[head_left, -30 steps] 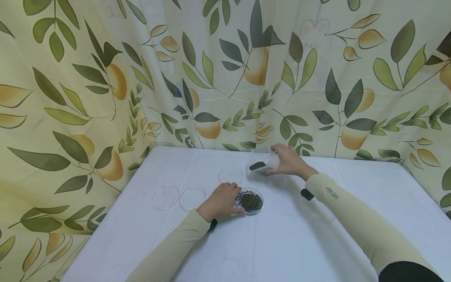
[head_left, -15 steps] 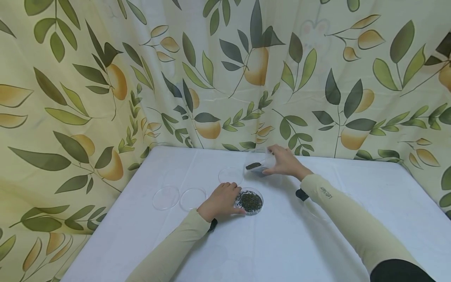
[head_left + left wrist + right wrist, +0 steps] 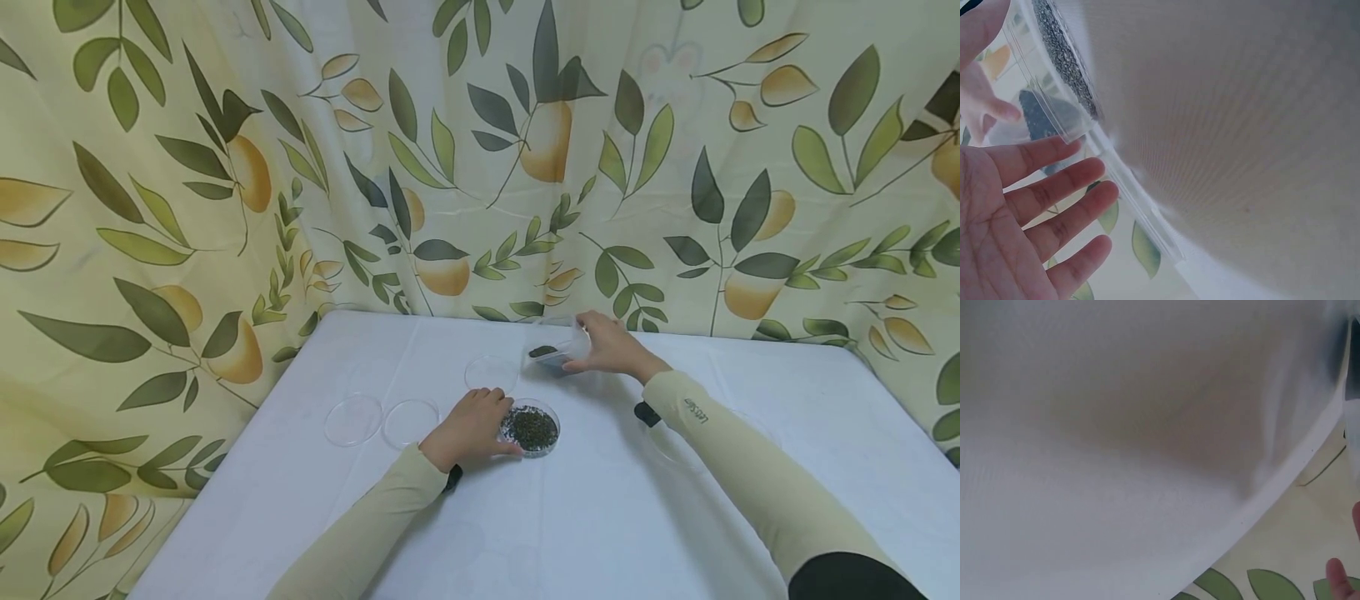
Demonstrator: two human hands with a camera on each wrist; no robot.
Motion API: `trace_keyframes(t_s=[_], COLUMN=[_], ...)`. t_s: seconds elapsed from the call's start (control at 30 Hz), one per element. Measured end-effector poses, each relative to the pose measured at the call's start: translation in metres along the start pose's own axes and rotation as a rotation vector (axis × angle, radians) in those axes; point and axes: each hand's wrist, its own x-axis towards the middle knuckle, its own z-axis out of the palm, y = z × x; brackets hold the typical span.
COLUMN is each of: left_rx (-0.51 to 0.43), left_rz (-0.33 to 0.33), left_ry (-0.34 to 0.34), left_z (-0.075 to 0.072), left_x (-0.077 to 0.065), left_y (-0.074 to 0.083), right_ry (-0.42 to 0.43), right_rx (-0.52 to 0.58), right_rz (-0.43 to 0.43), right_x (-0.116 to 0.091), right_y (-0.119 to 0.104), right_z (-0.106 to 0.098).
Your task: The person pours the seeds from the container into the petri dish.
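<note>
My left hand [image 3: 472,425] spans the near-left side of a clear petri dish [image 3: 551,451] with dark granules [image 3: 530,428] in it. In the left wrist view, the index fingertip touches the dish's edge [image 3: 1072,132] and the other fingers [image 3: 1060,187] are spread apart. My right hand [image 3: 611,343] grips a translucent container [image 3: 566,333] behind the dish, apart from it. That container is tilted, with dark granules [image 3: 543,352] gathered low inside; its exact kind is unclear. The right wrist view catches only fingertips [image 3: 1337,575] and a sliver of the container [image 3: 1352,419].
Clear round dishes or lids lie left of the dish: one at the far left [image 3: 326,420], one beside it [image 3: 385,423], one behind [image 3: 467,373]. Another clear rim [image 3: 663,454] shows partly under the right sleeve. The white-covered table [image 3: 600,517] ends at a leaf-patterned curtain [image 3: 480,208].
My right hand and the container shifted slightly left, then slightly back right. The granules in the container changed position a little with it. My left hand and the petri dish have stayed still.
</note>
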Motion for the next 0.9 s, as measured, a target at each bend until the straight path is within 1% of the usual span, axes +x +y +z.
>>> trace_keyframes(t_s=[0.3,0.5,0.7,0.9], left_rx=[0.005,-0.003,0.007,0.004], left_rz=[-0.002,-0.007,-0.006,-0.004], left_ry=[0.003,0.0,-0.002,0.004], left_z=[0.0,0.001,0.003,0.004], left_x=[0.0,0.0,0.001,0.001], left_y=[0.0,0.0,-0.001,-0.001], right_ry=[-0.066,-0.097,-0.126,-0.129], right_rx=[-0.001,-0.034,-0.049,-0.047], right_rz=[0.07,0.107,0.127,0.136], right_x=[-0.001,-0.002,-0.005,-0.008], right_y=[0.005,0.015,0.021,0.022], right_z=[-0.005,-0.004,-0.004,-0.006])
